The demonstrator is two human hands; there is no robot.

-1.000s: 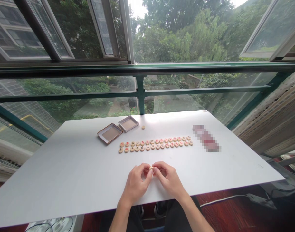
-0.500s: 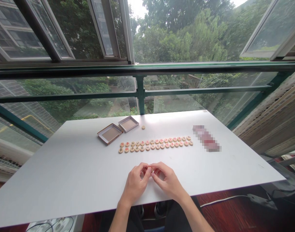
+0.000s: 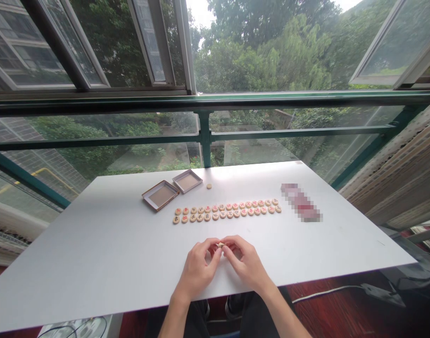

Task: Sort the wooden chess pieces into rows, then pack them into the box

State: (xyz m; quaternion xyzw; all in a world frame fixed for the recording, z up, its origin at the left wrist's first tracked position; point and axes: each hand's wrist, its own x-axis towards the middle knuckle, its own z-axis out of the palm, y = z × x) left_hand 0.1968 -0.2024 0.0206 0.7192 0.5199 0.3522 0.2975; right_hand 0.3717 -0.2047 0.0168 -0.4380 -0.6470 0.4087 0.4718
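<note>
Between the fingertips of my left hand (image 3: 200,264) and my right hand (image 3: 245,263) is a small round Chinese chess piece (image 3: 220,245), pinched by both just above the table near its front edge. Fingers cover most of it, and its marking cannot be read. Beyond my hands, two long rows of wooden Chinese chess pieces (image 3: 230,213) lie flat, with red or dark characters facing up. A lone piece (image 3: 209,186) lies apart behind the rows, its face looking plain.
Two shallow open box halves, a larger one (image 3: 160,195) and a smaller one (image 3: 187,180), sit at the back left of the white table (image 3: 112,244). A blurred-out reddish item (image 3: 301,203) lies to the right. A green railing (image 3: 204,136) and windows stand behind the table.
The fingertips have shifted slightly, and the piece between them shows more than before. The rows, the lone piece and the box halves have stayed in place.
</note>
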